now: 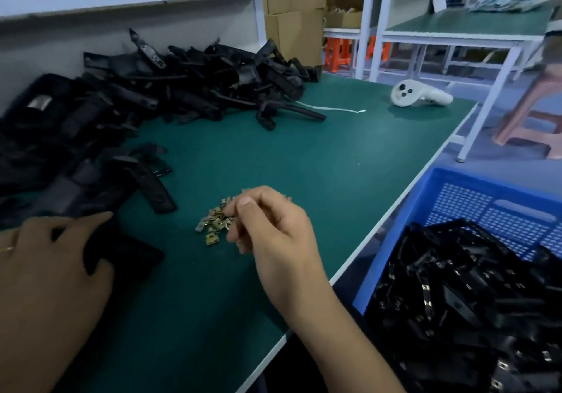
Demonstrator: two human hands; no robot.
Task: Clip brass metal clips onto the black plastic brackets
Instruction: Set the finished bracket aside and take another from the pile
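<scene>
Brass clips (214, 223) lay heaped on the desk (273, 155); many brackets (188, 88) remained.
Crate (456, 207) held clipped ones; right hand (273, 231) pinched a clip; left hand (57, 255) gripped a bracket (127, 255).

clips (214, 223) mid-table (273, 155), bracket heap (188, 85) behind and left, crate (431, 198) right

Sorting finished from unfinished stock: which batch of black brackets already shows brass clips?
The brackets in the blue crate at right; brass clips glint on them. The heap along the bench's far side shows none.
</scene>
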